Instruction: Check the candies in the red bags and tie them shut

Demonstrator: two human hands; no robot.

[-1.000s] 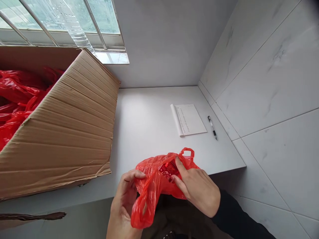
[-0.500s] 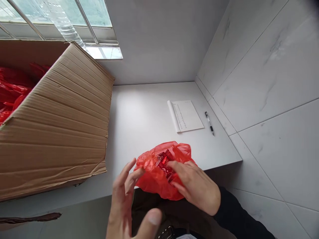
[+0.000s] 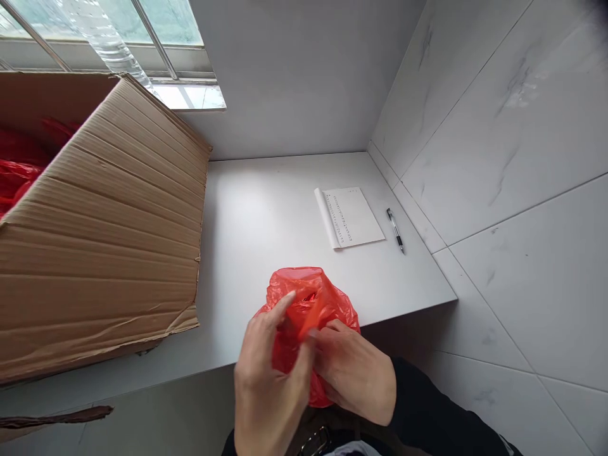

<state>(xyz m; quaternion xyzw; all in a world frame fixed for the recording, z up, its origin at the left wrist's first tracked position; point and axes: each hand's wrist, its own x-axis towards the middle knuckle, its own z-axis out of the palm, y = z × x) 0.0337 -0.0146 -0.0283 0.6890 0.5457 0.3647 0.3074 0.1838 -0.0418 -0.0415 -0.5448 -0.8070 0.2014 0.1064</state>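
left hand [image 3: 270,386]: grip is pinching red bag [image 3: 304,294] | right hand [image 3: 354,373]: grip is grasping its near side | likely best: pulling plastic gently, evenly

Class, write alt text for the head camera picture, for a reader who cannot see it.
The left hand and the right hand hold a red plastic bag over the near edge of a white counter. An open cardboard box with more red plastic inside stands to the left; a printed sheet and a pen lie farther back near the tiled wall.
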